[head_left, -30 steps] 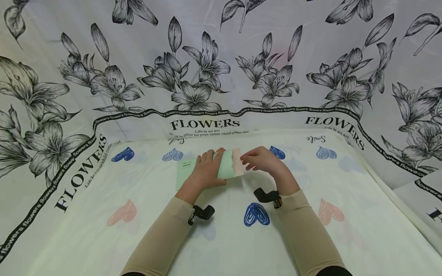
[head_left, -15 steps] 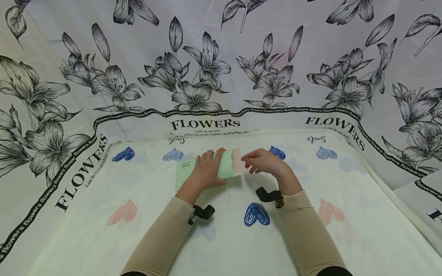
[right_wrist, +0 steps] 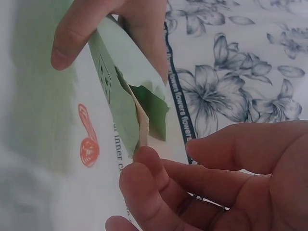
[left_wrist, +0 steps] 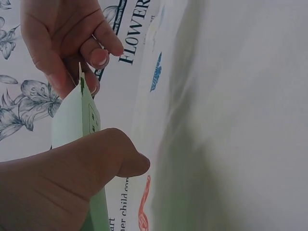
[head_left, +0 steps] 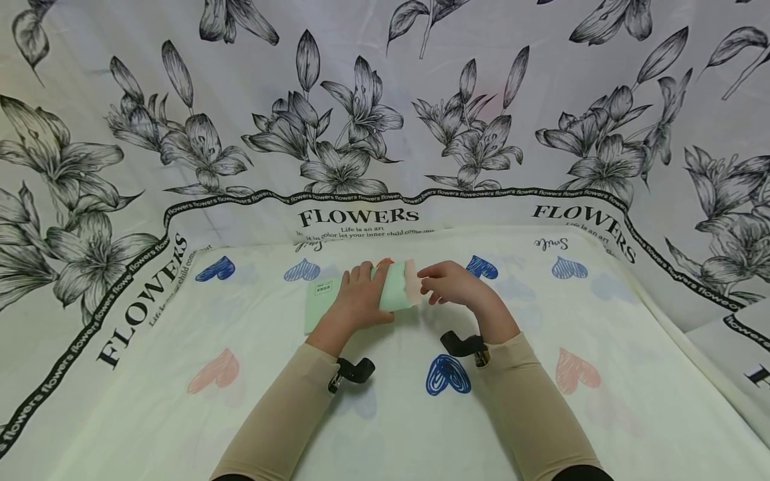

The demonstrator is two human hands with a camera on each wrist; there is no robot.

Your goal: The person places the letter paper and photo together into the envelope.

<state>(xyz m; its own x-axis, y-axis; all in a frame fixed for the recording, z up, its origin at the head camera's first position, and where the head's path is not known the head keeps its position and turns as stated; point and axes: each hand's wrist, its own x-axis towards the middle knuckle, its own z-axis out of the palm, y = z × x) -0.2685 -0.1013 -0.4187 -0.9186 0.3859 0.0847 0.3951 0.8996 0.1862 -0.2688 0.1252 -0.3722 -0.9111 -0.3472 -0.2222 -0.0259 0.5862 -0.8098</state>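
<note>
A pale green paper packet [head_left: 394,286] with a small printed label is held in my left hand [head_left: 359,294], thumb on the near side and fingers over the top. Its right end is torn ragged, and a beige inner layer [right_wrist: 143,122] sticks out there. In the right wrist view the torn mouth gapes, with a dark green hollow inside. My right hand [head_left: 454,284] hovers at that end, fingers loosely bent and spread apart. Its fingertips [right_wrist: 149,161] lie close to the beige edge; whether they touch it is unclear. No grip shows. A bit of orange [head_left: 385,261] peeks out behind the packet.
A white cloth with heart prints [head_left: 448,374] covers the table. Behind it hangs a flower-printed curtain [head_left: 337,133], which also runs along both sides. Black wrist mounts [head_left: 355,371] sit on both forearms.
My right hand draws back slightly to the right, then returns toward the torn end. The left hand and the packet stay nearly still.
</note>
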